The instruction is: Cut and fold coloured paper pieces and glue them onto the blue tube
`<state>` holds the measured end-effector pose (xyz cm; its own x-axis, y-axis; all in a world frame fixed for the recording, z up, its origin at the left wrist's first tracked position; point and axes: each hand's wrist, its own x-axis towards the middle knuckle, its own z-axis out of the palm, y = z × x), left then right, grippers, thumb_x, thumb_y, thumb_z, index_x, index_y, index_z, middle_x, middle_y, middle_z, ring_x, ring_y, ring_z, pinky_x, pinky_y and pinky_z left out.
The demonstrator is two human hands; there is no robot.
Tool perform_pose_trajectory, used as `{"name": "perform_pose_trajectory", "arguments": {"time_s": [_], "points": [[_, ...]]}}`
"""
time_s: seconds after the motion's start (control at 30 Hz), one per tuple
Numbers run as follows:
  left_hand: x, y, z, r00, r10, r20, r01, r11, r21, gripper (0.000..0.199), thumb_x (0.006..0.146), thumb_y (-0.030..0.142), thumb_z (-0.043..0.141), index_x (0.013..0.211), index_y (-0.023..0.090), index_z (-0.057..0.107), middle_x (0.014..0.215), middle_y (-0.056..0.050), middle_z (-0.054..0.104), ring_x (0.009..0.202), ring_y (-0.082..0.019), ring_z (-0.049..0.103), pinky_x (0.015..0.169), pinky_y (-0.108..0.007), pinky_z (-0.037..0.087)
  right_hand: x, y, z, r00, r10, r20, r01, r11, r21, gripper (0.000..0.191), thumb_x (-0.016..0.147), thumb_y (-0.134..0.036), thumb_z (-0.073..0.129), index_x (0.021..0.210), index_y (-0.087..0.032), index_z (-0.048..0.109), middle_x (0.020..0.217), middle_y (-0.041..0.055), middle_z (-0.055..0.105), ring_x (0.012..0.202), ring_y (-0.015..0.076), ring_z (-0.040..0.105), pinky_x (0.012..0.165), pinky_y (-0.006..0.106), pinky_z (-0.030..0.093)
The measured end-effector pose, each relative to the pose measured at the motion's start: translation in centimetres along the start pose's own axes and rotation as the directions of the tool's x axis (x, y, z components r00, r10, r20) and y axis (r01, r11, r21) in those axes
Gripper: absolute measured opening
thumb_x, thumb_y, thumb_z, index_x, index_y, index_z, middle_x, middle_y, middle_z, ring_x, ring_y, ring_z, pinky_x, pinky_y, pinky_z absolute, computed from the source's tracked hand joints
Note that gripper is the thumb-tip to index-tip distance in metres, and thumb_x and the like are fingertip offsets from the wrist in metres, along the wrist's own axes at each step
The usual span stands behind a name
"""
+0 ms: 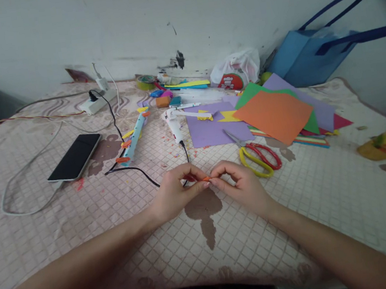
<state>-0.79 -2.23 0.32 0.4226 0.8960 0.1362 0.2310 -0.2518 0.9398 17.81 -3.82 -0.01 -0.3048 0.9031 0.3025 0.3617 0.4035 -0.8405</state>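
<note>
Over the middle of the table, my left hand (180,186) and my right hand (239,183) meet fingertip to fingertip. Both pinch a small orange piece (206,179), mostly covered by the fingers; its exact kind is too small to tell. Just beyond my hands lies a white glue gun (174,127) with a black cord. Scissors (261,158) with red and yellow handles rest to the right of my right hand. A light-blue strip (135,135) with orange and yellow pieces along it is beyond my left hand.
At left are a phone (75,157) on a cable and a power strip (99,102). Coloured paper sheets (276,115) are piled at right, near a blue bag (309,55). A white plastic bag (236,70) and tape roll (145,82) sit by the wall.
</note>
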Motion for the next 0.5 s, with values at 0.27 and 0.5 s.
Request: {"name": "perform_pose_trajectory", "arguments": {"time_s": [0.27,0.5], "points": [[-0.01,0.10,-0.12,0.999,0.036,-0.040,-0.035,0.999,0.034,0.013,0.079,0.027,0.065,0.079,0.014,0.066,0.076,-0.003,0.067,0.072,-0.013,0.059,0.067,-0.025,0.045,-0.01,0.10,-0.12,0.999,-0.021,-0.032,0.022,1.000,0.013,0.005,0.085,-0.022,0.058,0.081,-0.020,0.059,0.077,0.0001,0.059,0.074,0.0134,0.056,0.067,0.028,0.045],[-0.26,-0.09,-0.06,0.980,0.189,-0.060,-0.178,0.972,0.151,0.006,0.081,0.020,0.061,0.079,0.016,0.065,0.076,-0.002,0.066,0.073,-0.012,0.060,0.068,-0.025,0.045,0.10,-0.15,-0.07,0.986,-0.163,-0.037,0.162,0.986,-0.025,0.005,0.084,-0.016,0.058,0.086,-0.021,0.059,0.085,0.0017,0.060,0.083,0.0151,0.057,0.075,0.031,0.046]]}}
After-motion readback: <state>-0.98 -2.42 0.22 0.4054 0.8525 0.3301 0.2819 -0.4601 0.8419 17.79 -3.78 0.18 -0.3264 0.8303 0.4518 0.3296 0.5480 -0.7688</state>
